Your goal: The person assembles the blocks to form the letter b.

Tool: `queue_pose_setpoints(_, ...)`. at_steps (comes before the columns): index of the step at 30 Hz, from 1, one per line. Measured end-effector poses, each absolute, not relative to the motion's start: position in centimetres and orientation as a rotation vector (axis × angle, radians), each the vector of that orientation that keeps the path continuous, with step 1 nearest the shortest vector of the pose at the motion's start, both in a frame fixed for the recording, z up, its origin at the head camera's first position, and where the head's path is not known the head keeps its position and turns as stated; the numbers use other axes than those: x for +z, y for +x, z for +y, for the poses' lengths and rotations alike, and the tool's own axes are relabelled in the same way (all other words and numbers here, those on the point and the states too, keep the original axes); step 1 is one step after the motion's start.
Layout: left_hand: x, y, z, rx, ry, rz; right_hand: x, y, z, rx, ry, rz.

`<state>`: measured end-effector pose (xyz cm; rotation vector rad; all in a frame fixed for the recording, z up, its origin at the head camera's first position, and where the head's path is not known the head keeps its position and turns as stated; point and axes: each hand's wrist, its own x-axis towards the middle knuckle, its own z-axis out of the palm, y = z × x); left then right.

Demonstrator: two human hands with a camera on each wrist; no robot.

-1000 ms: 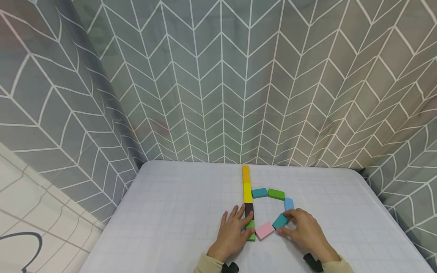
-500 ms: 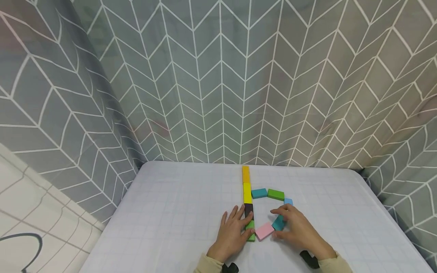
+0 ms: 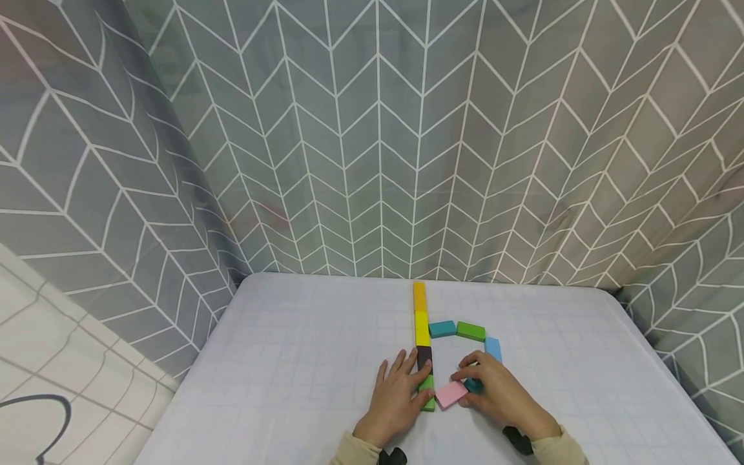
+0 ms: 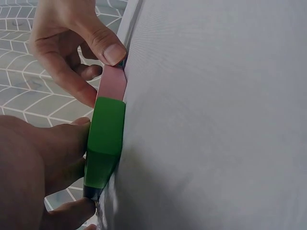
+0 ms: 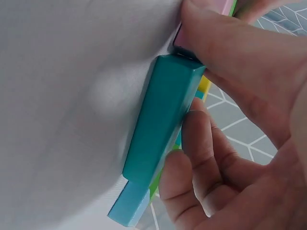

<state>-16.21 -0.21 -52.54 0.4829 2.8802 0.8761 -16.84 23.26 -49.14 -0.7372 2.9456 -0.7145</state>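
Note:
Flat-laid blocks form a column with a loop on its right. My left hand (image 3: 392, 397) lies spread against the column, thumb on the near green block (image 4: 106, 127) and a fingertip on the black block (image 3: 425, 358). With thumb and index finger my right hand (image 3: 496, 391) pinches the pink block (image 3: 451, 394), whose left end meets the green block. Under the right hand a teal block (image 5: 165, 115), mostly hidden in the head view, runs from the pink block toward a light blue block (image 3: 493, 349). The right hand's other fingers are bent beside the teal block.
The column continues upward with a yellow block (image 3: 421, 328) and an orange-yellow block (image 3: 420, 296). Another teal block (image 3: 442, 329) and a second green block (image 3: 471, 331) make the loop's top. A white cloth covers the table (image 3: 302, 349); a patterned grey curtain (image 3: 360, 142) hangs behind it.
My right hand has moved left and slightly down from the lower teal block, past holding its sides, to grip the pink block. The left hand stays in place.

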Motion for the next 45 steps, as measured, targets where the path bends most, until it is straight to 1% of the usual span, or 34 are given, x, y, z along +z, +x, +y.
queue_pose_setpoints(18,-52.5,-16.2,-0.2,0.850,0.470,2.890,-49.0,-17.1,23.0,-0.703,-0.682,2.933)
queue_pose_setpoints(22,-52.5,-16.3,-0.1,0.848,0.464,2.888,-49.0,-17.3,23.3,-0.721,-0.719,2.918)
queue_pose_setpoints(27,-52.5,-16.2,-0.1,0.858,0.468,2.877,-48.4,-18.4,25.4,-0.840,-0.739,2.977)
queue_pose_setpoints(32,-52.5,-16.2,-0.1,0.860,0.464,2.877,-47.9,-19.8,28.7,-0.903,-0.565,3.114)
queue_pose_setpoints(36,-52.5,-16.2,0.0,0.868,0.455,2.871,-48.4,-20.4,30.7,-0.911,-0.478,3.069)
queue_pose_setpoints(40,-52.5,-16.2,0.1,0.865,0.447,2.870,-49.2,-20.8,31.4,-0.913,-0.474,3.011)
queue_pose_setpoints(45,-52.4,-16.2,0.0,0.860,0.448,2.871,-49.7,-20.9,31.1,-0.942,-0.470,3.003)
